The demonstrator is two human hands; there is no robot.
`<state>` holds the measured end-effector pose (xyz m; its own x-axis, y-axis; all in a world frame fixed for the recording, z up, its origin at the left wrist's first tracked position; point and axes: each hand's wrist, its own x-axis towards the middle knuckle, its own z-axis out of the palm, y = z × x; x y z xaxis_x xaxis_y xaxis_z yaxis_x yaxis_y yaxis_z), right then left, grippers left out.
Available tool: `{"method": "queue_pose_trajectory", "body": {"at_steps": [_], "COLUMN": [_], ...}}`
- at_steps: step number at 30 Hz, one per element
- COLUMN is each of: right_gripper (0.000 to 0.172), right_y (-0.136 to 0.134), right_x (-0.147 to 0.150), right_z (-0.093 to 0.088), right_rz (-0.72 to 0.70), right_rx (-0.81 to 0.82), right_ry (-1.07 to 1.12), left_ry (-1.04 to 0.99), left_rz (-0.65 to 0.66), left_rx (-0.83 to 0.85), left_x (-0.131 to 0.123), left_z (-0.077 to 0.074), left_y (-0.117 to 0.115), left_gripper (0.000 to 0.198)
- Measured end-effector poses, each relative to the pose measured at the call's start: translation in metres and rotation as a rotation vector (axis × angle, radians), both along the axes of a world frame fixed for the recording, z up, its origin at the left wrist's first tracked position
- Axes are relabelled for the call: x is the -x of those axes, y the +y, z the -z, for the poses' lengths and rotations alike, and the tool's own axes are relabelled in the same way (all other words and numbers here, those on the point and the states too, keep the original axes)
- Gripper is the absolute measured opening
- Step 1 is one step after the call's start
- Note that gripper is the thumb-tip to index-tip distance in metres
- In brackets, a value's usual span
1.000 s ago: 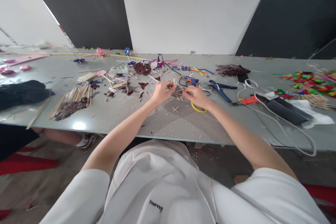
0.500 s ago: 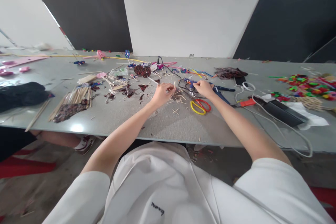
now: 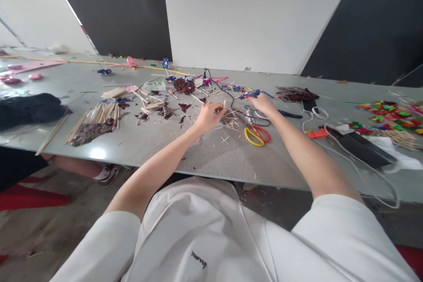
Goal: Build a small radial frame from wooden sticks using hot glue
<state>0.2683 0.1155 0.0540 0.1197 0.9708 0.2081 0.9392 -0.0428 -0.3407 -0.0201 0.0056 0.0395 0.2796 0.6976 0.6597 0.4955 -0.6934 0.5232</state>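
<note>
Pinched in my left hand (image 3: 211, 116) is a short pale stick (image 3: 224, 104), held upright over a loose pile of thin sticks (image 3: 231, 121). My right hand (image 3: 262, 102) is closed on a blue glue gun (image 3: 253, 94), whose tip points left. A black cable (image 3: 233, 105) loops between the hands. Scissors with one yellow and one red handle (image 3: 257, 135) lie in front of the right hand. Behind the left hand is a dark red, crinkled round piece (image 3: 184, 86) on a white stick.
Bundled sticks (image 3: 95, 123) and a dark cloth (image 3: 31, 110) lie left. To the right are blue-handled pliers (image 3: 290, 114), a black box (image 3: 361, 145), white cables and colourful fuzzy pieces (image 3: 390, 114). Someone's leg (image 3: 77, 165) shows below the table's left edge.
My right hand has taken hold of the blue glue gun and raised it, turning it leftward. The left hand still pinches the short stick. The whole view has shifted slightly.
</note>
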Motion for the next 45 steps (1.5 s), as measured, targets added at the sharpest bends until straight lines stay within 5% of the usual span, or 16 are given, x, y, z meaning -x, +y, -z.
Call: {"method": "queue_pose_trajectory", "body": {"at_steps": [9, 17, 27, 34, 45], "right_gripper": [0.069, 0.069, 0.046, 0.027, 0.025], "right_y": [-0.073, -0.115, -0.124, -0.118, -0.119], "right_x": [-0.032, -0.011, 0.004, -0.001, 0.0], "right_z": [-0.011, -0.014, -0.001, -0.001, -0.002], "right_rz": [-0.098, -0.313, -0.516, -0.647, -0.684], "right_rx": [-0.401, -0.439, -0.447, -0.671, -0.701], "right_ry": [0.095, 0.058, -0.218, -0.371, -0.459], "left_ry": [0.042, 0.041, 0.066, 0.055, 0.016], "left_rz": [0.001, 0.01, 0.013, 0.039, 0.028], "left_rx": [0.026, 0.078, 0.075, 0.099, 0.064], "left_x": [-0.002, -0.001, -0.001, 0.0, -0.003], "left_z": [0.006, 0.01, 0.01, 0.011, 0.013], "left_y": [0.003, 0.005, 0.005, 0.006, 0.007], "left_gripper": [0.018, 0.015, 0.019, 0.022, 0.015]}}
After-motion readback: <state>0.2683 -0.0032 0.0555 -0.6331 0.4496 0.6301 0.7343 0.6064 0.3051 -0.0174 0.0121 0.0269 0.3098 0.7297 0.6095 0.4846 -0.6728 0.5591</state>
